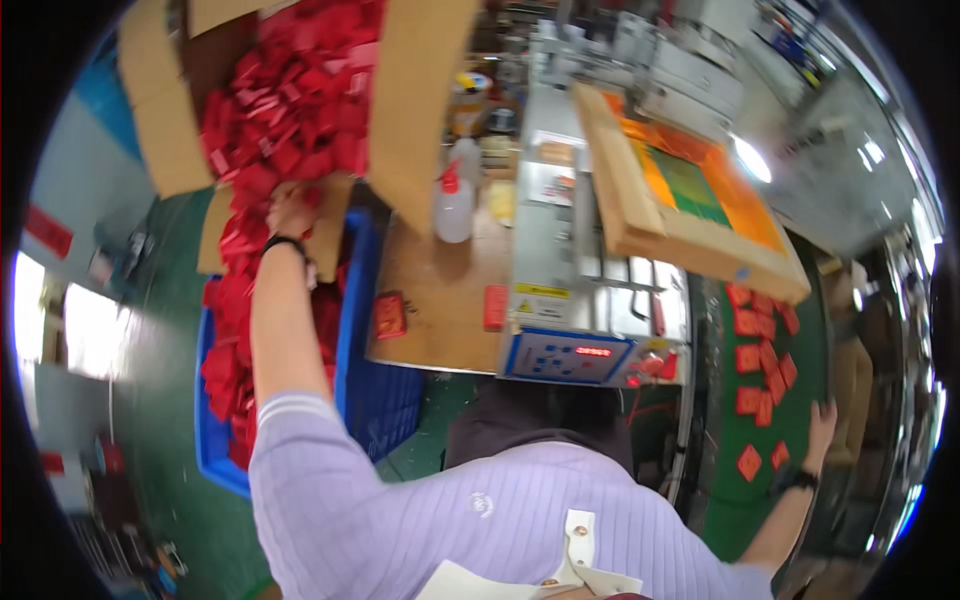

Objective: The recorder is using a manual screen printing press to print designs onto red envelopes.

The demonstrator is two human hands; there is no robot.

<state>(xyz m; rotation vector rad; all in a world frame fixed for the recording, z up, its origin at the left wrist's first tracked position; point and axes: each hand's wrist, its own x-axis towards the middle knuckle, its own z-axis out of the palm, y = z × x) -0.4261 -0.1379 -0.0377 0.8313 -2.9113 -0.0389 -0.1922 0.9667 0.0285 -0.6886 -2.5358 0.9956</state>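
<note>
At left, an open cardboard box [420, 95] stands beyond a blue crate [385, 405]; at right lies a green surface [735, 505]. The left hand [292, 210] is among red pieces [290, 115] at the box, the right hand [822, 428] beside the green surface; neither grip can be determined. Red pieces occupy all three locations.

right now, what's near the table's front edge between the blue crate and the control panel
Two red packets, seen in the head view: one nearer the blue crate, the other nearer the control panel.
</note>
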